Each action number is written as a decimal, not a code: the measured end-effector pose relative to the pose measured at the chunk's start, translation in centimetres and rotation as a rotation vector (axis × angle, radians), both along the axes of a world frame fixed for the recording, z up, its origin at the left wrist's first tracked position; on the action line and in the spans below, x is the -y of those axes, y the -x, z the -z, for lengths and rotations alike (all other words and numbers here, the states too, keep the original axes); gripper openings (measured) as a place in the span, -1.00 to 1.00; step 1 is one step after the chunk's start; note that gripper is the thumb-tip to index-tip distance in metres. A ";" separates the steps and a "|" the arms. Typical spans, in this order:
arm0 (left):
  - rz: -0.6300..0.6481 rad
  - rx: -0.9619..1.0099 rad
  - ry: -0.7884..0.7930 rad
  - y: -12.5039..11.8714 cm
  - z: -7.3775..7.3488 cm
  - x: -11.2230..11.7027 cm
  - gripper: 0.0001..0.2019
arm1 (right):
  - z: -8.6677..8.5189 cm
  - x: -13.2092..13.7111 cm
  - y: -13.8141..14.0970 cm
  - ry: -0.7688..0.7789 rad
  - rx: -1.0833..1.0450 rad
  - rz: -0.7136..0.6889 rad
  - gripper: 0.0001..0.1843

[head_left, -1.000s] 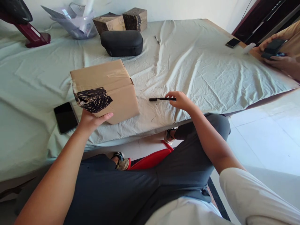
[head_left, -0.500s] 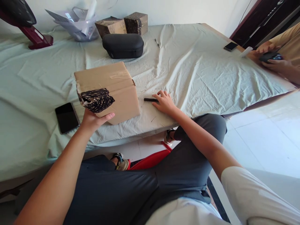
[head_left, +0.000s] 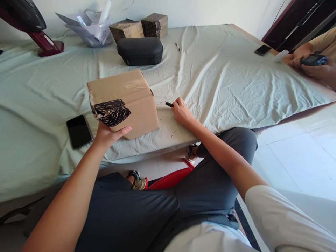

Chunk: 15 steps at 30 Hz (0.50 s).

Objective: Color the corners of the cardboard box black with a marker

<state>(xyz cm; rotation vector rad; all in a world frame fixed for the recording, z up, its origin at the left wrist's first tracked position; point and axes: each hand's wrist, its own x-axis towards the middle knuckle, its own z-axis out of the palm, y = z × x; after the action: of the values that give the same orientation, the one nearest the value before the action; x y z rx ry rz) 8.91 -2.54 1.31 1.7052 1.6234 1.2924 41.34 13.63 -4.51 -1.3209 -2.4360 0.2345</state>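
A brown cardboard box (head_left: pixel 141 119) stands tilted on the cloth-covered table, with a patch of black scribble on its near side. My left hand (head_left: pixel 111 134) grips its lower left corner, thumb on the near face and the other fingers hidden beneath. To the right of the box, my right hand (head_left: pixel 181 110) is closed around a black marker pen (head_left: pixel 169 104); one end sticks out to the left, and the rest is hidden by the fingers. Left of the box lies a black phone (head_left: pixel 79 131).
Behind the box are a black zip case (head_left: pixel 140 52), two smaller cardboard boxes (head_left: pixel 154 26) and a clear plastic basket (head_left: pixel 97 38). A dark red device on a stand (head_left: pixel 48 45) is at far left. Another person's hands (head_left: pixel 301 54) hold a dark object at far right.
My right hand has closed on the marker pen, which lay under its spread fingers before. My left hand keeps its hold on the box. The view has shifted slightly.
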 end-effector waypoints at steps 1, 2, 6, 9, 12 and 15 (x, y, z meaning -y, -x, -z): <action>0.000 -0.005 -0.002 0.0 -0.1 0.0 -0.23 | 0.0 -0.1 -0.2 0.003 0.008 0.016 -0.60; -0.001 -0.013 -0.005 0.0 -0.1 0.0 -0.22 | 0.0 -0.1 -0.5 0.002 0.024 0.037 -0.60; 0.002 -0.050 -0.008 0.0 -0.3 -0.1 -0.23 | -0.6 0.5 -1.4 -0.037 -0.006 0.046 -0.48; 0.010 -0.034 0.035 -0.6 -0.3 0.3 -0.20 | -0.9 1.6 -1.2 0.063 -0.256 -0.324 -0.05; 0.027 -0.003 0.103 -1.6 0.0 0.7 -0.14 | -0.5 2.9 0.0 0.264 -0.484 -0.620 0.39; 0.087 -0.021 0.190 -1.3 -0.1 0.5 -0.06 | 0.3 3.8 1.4 0.356 -0.571 -0.629 0.65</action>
<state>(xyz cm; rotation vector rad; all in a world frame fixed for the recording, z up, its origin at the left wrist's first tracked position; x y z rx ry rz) 10.23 -3.02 1.41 1.6585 1.6097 1.0471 39.97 9.87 -4.78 -0.4389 -2.2647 1.0809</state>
